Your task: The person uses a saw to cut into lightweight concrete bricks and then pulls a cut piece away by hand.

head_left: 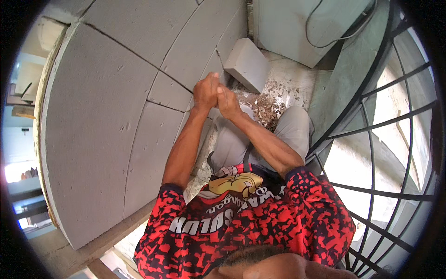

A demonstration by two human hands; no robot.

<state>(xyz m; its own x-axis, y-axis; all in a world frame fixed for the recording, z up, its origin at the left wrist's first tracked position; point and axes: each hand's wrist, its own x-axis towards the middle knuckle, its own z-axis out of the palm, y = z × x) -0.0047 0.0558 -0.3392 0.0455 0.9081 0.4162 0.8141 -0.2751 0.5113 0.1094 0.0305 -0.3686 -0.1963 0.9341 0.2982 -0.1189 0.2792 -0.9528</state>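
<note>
Left hand [206, 92] and right hand [227, 102] held together, touching, in front of the grey block wall [109, 100], which fills the left side and runs up to the top. Fingers of both hands look curled in; cannot tell if they grasp anything, or if they touch the wall. Loose grey block [247, 65] sits tilted just beyond the hands, near the wall. Broken rubble [267, 109] lies on the floor [295, 76], near the person's knees, grey trousers [295, 123]. Greenish panel [297, 30] at top, dark cable [318, 44] across it. Black metal grille [371, 149] on the right.
</note>
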